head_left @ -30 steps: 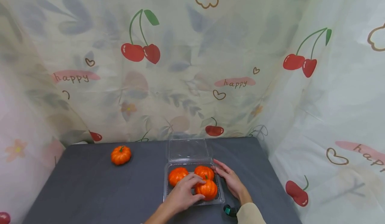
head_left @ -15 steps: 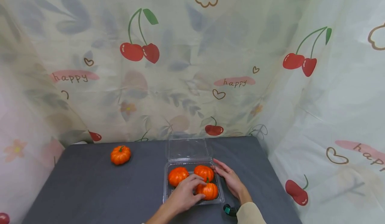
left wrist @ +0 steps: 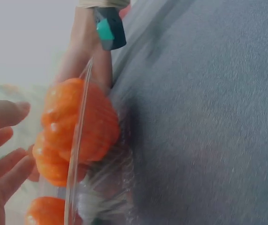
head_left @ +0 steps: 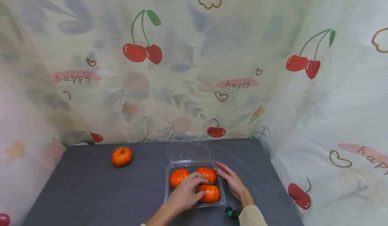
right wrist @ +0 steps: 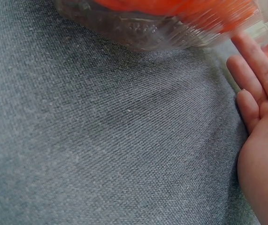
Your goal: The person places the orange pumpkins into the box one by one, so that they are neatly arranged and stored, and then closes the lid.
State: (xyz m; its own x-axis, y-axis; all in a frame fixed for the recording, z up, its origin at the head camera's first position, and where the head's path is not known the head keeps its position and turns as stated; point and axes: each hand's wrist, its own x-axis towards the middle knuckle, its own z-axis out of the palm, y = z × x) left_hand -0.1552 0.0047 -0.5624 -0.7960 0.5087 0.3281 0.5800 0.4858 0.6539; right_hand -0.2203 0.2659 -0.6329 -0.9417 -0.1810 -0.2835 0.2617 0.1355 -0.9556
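A clear plastic clamshell box (head_left: 222, 196) stands on the table with its lid (head_left: 189, 151) folded back. In it sit three small orange pumpkins: one at the left (head_left: 179, 178), another at the back right (head_left: 209, 173), and a third at the front right (head_left: 212, 194). My left hand (head_left: 185, 193) hovers over the box beside the front right pumpkin, its fingers loosely bent. In the left wrist view, thumb and fingers stand apart from the pumpkins (left wrist: 94, 122). My right hand (head_left: 234, 184) has its fingers extended along the box's right side; the right wrist view shows a fingertip touching the plastic.
A fourth orange pumpkin (head_left: 122, 157) lies at the table's back left. The table has a dark grey cloth (head_left: 91, 189). Printed curtains (head_left: 182, 67) rise behind and at both sides. A small black and green device (head_left: 231, 213) is at the right wrist.
The front right pumpkin has tipped and settled slightly lower and to the right in the box. My left hand's fingers have loosened from it. My right hand has stayed at the box's side.
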